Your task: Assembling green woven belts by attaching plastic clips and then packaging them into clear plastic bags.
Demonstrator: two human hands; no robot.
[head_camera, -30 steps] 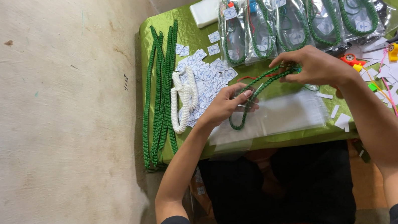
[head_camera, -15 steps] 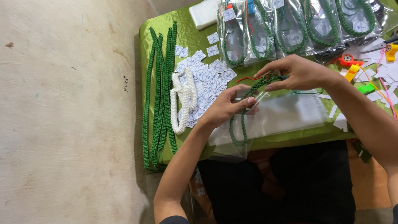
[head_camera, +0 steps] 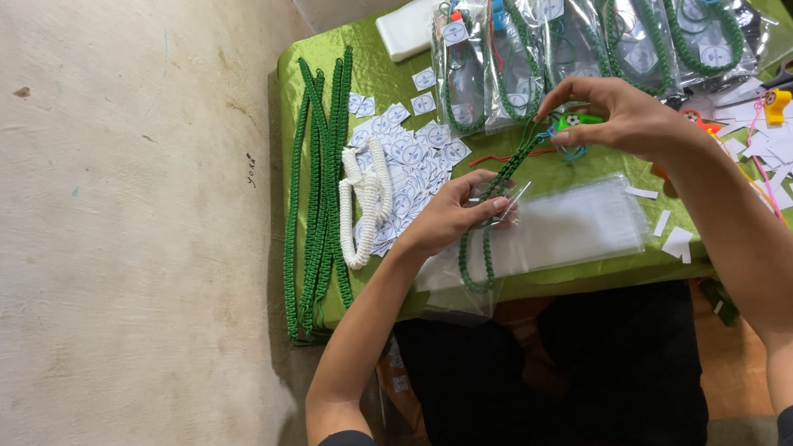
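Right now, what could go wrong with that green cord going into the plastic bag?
The green cord is only part-way into the clear bag, which the left hand pinches at its mouth; it might snag there. The bag's end hangs over the table edge, so it could slide off. The right hand works close to the paper labels and might scatter them.

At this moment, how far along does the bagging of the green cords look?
Done: a row of filled clear bags lies along the table's far edge. In hand: the left hand holds open a clear bag with a green braided cord partly in, while the right hand holds the cord's upper end. Left: a bundle of loose green cords, a white cord and scattered paper tags.
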